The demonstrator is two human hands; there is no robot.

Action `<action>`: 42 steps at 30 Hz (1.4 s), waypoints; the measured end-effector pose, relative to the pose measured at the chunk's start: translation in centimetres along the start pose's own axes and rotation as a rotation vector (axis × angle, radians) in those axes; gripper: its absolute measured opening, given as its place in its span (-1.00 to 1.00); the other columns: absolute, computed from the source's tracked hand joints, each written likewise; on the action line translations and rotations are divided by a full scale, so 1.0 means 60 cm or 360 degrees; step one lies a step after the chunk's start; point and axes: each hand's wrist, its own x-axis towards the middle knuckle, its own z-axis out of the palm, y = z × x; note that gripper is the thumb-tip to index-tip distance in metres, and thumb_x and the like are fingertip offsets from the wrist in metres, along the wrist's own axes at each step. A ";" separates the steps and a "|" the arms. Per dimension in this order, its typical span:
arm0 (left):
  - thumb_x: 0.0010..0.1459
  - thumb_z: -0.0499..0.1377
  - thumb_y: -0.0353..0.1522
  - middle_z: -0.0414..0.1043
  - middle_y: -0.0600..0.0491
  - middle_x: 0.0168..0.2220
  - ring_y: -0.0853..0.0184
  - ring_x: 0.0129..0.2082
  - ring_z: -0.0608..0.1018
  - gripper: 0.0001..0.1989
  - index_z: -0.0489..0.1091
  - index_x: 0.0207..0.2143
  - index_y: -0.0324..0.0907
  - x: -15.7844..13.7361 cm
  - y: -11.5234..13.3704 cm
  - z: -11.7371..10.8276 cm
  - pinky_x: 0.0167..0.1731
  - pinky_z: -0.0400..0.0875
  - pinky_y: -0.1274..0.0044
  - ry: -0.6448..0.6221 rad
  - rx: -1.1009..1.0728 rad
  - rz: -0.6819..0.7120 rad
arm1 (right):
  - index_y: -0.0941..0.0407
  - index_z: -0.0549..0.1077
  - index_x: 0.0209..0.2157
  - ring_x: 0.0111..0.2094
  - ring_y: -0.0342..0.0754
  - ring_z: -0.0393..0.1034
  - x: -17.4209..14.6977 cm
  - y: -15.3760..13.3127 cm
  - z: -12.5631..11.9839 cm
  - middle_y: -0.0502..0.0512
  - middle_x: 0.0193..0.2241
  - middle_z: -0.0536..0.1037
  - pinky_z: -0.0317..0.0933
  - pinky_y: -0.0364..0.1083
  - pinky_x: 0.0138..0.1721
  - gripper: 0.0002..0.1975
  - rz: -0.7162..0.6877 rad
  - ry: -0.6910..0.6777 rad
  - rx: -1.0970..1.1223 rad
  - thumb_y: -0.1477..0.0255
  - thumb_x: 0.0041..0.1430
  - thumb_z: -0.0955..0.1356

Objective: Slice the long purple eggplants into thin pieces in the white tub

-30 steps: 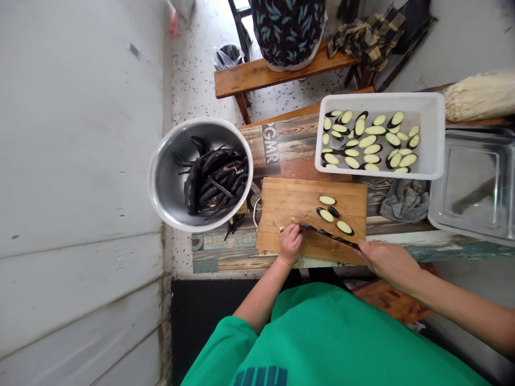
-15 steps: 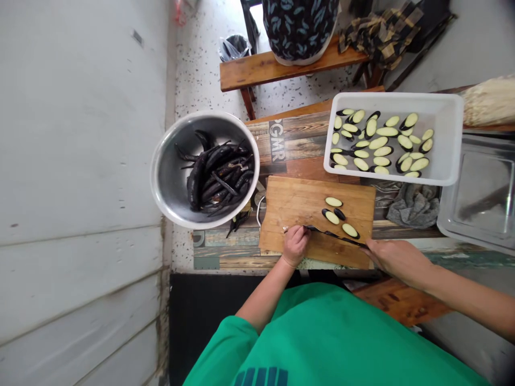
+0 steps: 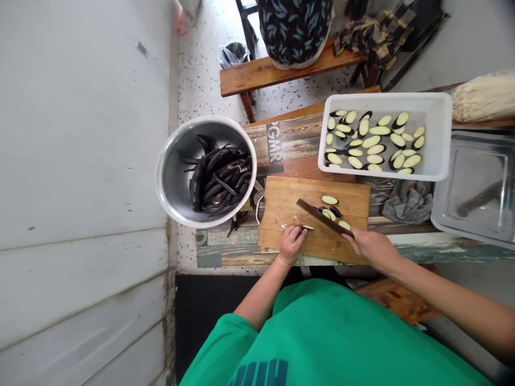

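On the wooden cutting board my left hand is closed around a dark eggplant, whose pale cut end shows by the fingertips. My right hand grips a knife by its handle. The blade slants up to the left, apart from the held eggplant and over the cut pieces. Several oval eggplant slices lie on the board, among them one slice near its far edge; the blade partly hides others.
A steel bowl of whole eggplants stands left. A white tub with many slices is at the back right. A grey cloth and a clear lid lie right. A person sits on a bench opposite.
The knife has moved left and away from the eggplant, its tip now pointing up-left over the slices. My left hand keeps its hold on the eggplant. The view has shifted slightly.
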 end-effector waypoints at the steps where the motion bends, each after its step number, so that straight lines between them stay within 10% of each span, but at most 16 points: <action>1: 0.26 0.13 -0.45 0.45 -0.03 -0.25 0.30 -0.16 0.47 -0.81 0.45 -0.10 -0.14 -0.001 -0.001 0.000 -0.21 0.47 0.45 0.0008 -0.0016 0.0036 | 0.16 0.39 -0.26 -0.46 -0.03 0.48 -0.011 0.005 -0.006 0.20 -0.40 0.60 -0.12 -0.12 -0.55 -0.66 -0.0059 -0.0001 -0.0024 0.24 0.34 0.12; 31: 0.30 0.03 -0.44 0.49 -0.14 -0.11 0.21 -0.03 0.46 -0.81 0.44 -0.16 -0.19 -0.023 -0.016 0.014 -0.05 0.41 0.27 -0.0081 -0.0202 -0.0151 | 0.17 0.35 -0.37 -0.57 -0.02 0.44 -0.062 -0.010 0.032 0.19 -0.56 0.54 -0.12 -0.12 -0.62 -0.88 -0.0116 -0.0042 -0.0045 0.50 0.22 0.22; 42: 0.29 0.04 -0.44 0.47 -0.13 -0.11 0.22 -0.08 0.46 -0.80 0.44 -0.12 -0.19 0.001 -0.011 -0.003 -0.07 0.38 0.37 -0.0162 0.0014 -0.0125 | 0.18 0.43 -0.24 -0.43 -0.05 0.47 0.015 -0.099 -0.006 0.19 -0.37 0.60 -0.09 -0.15 -0.55 -0.52 -0.0059 0.0195 0.0062 0.28 0.39 0.00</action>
